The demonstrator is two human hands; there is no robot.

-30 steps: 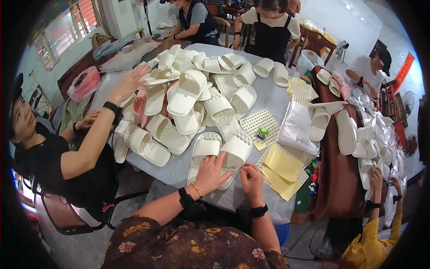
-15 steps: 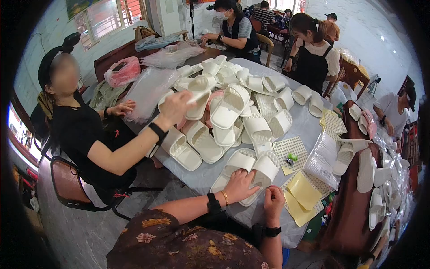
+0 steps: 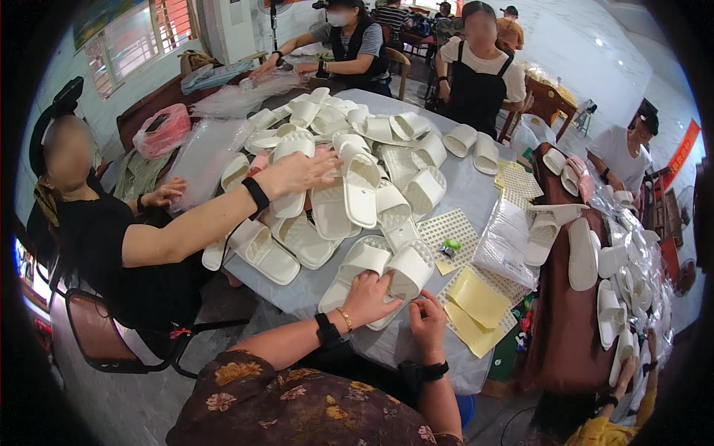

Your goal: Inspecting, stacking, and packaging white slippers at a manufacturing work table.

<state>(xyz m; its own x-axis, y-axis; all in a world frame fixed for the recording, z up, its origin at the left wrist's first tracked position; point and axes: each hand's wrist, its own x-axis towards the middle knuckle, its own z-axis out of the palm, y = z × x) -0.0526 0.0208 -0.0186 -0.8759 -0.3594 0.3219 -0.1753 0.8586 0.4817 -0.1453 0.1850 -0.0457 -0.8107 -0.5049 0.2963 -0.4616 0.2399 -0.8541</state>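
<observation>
Two white slippers [image 3: 364, 264] lie side by side at the near edge of the grey table [image 3: 476, 186]. My left hand [image 3: 370, 297] rests on the near end of this pair, with fingers bent over it. My right hand [image 3: 428, 321] touches the heel of the right slipper [image 3: 410, 269] from below. Both wrists carry black bands, and the left one also has a thin gold bracelet.
A large heap of white slippers [image 3: 349, 163] covers the table. A seated person on the left reaches an arm [image 3: 223, 215] over it. Perforated white sheets [image 3: 446, 230] and yellow sheets [image 3: 476, 301] lie to my right. More slippers sit on a brown cloth [image 3: 565, 312]. Other people sit at the far side.
My view has swung to the right and closer. My hands stay on the same slipper pair. The person on the left has reached further across the heap.
</observation>
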